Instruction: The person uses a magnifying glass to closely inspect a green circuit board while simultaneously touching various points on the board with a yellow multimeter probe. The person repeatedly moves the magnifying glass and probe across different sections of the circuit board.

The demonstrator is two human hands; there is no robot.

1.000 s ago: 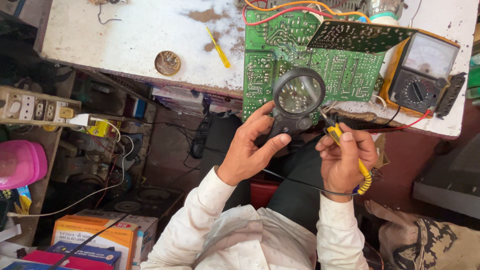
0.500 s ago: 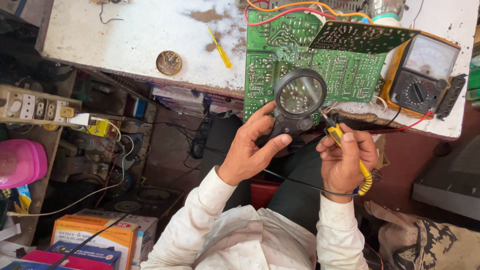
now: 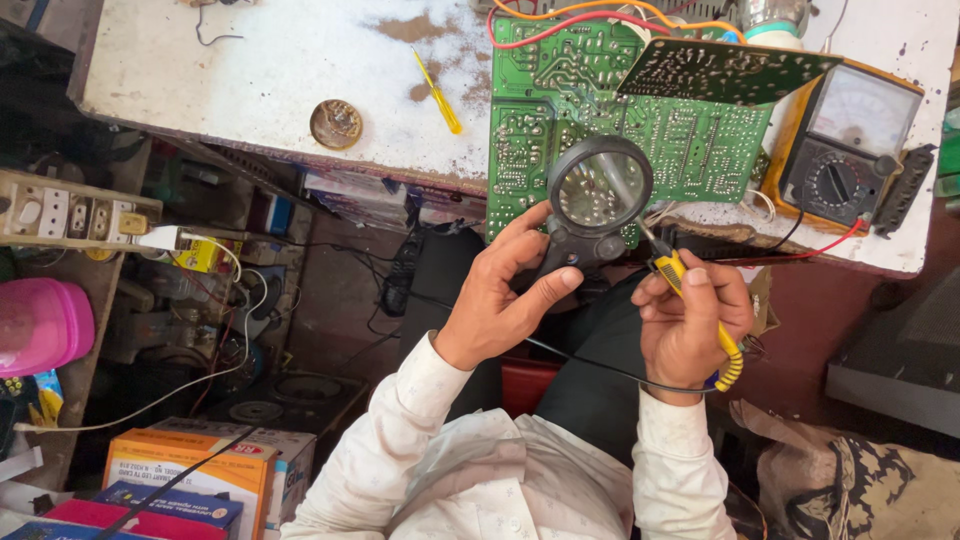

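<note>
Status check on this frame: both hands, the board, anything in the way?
Left hand grips black round magnifying glass over green circuit board. Right hand holds yellow-handled probe, tip under the lens. Nothing blocks the board.

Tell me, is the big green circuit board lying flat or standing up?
Flat: the big green circuit board lies solder-side up on the white table.

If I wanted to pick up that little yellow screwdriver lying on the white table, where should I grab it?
Grab the yellow screwdriver by its yellow handle end, the thicker part nearer the table edge. Probably come straight down from above, pinching across its sides: it lies flat and slanted, with bare table all around it, and the thin tip points away.
</note>
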